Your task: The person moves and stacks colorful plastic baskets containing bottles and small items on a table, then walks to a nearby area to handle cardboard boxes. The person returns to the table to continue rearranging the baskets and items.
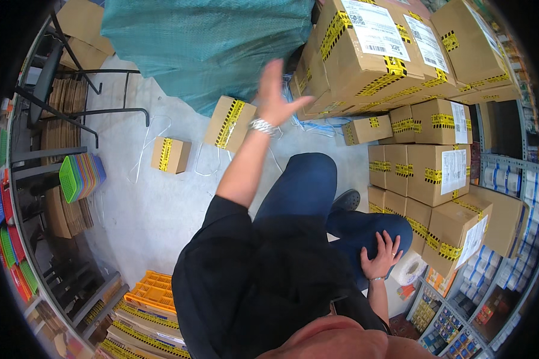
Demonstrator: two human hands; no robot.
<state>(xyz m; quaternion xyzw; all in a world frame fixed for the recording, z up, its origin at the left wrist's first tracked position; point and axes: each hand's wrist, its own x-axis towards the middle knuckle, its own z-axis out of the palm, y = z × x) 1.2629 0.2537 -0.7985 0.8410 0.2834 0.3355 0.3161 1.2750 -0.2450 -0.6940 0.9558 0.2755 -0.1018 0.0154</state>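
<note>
My left hand (pixel 275 99) is stretched forward over the floor, fingers out and thumb apart, with nothing in it. Just left of its wrist stands a taped cardboard box (pixel 224 121), partly hidden by the forearm. A smaller cardboard box (pixel 172 155) with yellow-and-black tape sits on the floor farther left. Beyond them rises a large teal woven sack (pixel 203 48). My right hand (pixel 381 256) lies with spread fingers on my right knee, holding nothing.
Taped, labelled cartons (pixel 365 57) are piled high at the far right, with more stacked cartons (pixel 422 170) along the right side. White cord (pixel 142 146) trails over the floor. Left are a black metal chair (pixel 93 110) and nested colored baskets (pixel 81 176); an orange crate (pixel 153 290) stands near left.
</note>
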